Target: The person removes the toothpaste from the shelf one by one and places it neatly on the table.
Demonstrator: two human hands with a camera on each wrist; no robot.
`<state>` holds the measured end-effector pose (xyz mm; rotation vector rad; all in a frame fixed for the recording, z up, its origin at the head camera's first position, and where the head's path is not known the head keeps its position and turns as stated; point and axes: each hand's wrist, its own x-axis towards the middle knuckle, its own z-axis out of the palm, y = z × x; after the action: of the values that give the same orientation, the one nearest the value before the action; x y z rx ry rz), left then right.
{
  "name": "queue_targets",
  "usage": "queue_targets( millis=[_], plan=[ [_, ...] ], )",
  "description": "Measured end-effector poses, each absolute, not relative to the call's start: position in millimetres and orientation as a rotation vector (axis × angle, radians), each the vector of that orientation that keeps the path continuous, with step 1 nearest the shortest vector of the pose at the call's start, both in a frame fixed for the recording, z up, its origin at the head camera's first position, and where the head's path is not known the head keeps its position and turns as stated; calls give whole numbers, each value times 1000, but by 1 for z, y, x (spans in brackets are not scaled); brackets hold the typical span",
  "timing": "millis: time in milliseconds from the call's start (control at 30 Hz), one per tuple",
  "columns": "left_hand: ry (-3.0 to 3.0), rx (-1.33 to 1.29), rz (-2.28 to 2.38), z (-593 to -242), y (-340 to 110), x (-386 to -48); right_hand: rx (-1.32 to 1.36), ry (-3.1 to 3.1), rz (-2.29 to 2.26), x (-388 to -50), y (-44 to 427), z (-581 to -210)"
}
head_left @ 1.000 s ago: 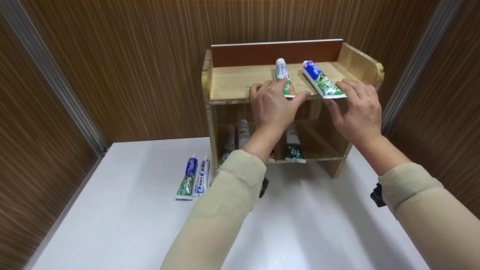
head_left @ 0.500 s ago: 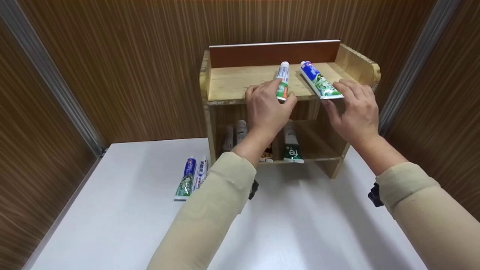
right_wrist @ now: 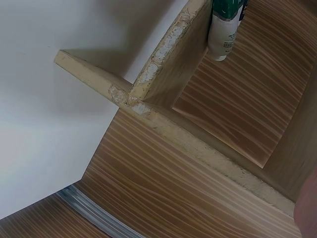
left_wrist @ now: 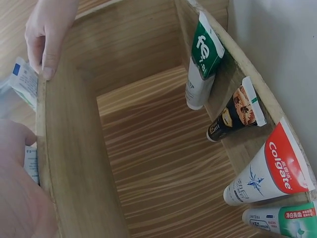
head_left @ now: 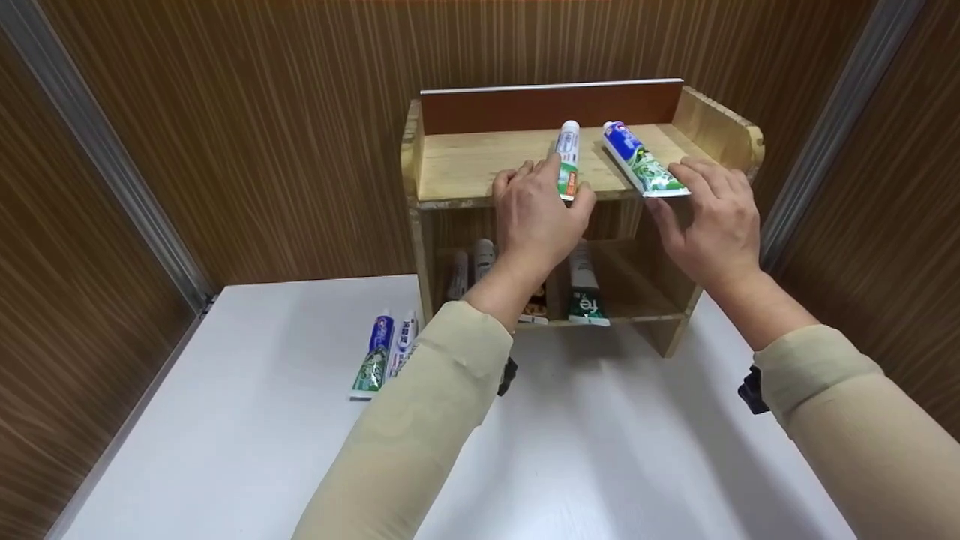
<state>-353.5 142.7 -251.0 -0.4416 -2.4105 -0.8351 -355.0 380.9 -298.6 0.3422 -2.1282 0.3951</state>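
Note:
My left hand point(head_left: 536, 217) holds a white-and-green toothpaste tube point(head_left: 568, 154) on the shelf unit's top board, fingers along its left side and thumb by its lower end. To the right lies a blue-and-green toothpaste tube point(head_left: 637, 157), slanted, its flat end at the board's front edge. My right hand point(head_left: 716, 217) holds that end, fingers at its right side and thumb below. In the left wrist view, part of my left hand point(left_wrist: 20, 183) and my right hand point(left_wrist: 49, 34) show beside the board; the right wrist view catches only a blurred bit of hand point(right_wrist: 307, 206).
The wooden shelf unit point(head_left: 469, 169) stands against the wood-grain back wall. Its lower shelf bears several tubes, among them a green-and-white tube point(left_wrist: 204, 62), a black tube point(left_wrist: 235, 111) and a red-and-white Colgate tube point(left_wrist: 270, 168). Left on the white table point(head_left: 262, 360) lie two tubes point(head_left: 375, 356), partly behind my sleeve.
The white-and-green tube has turned so its cap end points more straight back. My left hand has shifted slightly left, its thumb closing in toward the tube. The right hand stays in place.

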Motion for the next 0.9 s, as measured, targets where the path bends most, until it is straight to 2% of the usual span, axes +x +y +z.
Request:
queue_targets(
  millis=[900],
  plan=[
    [-2251, -484, -918, -263, 138, -351, 348, -2129, 386, -357, 381, -302]
  ],
)
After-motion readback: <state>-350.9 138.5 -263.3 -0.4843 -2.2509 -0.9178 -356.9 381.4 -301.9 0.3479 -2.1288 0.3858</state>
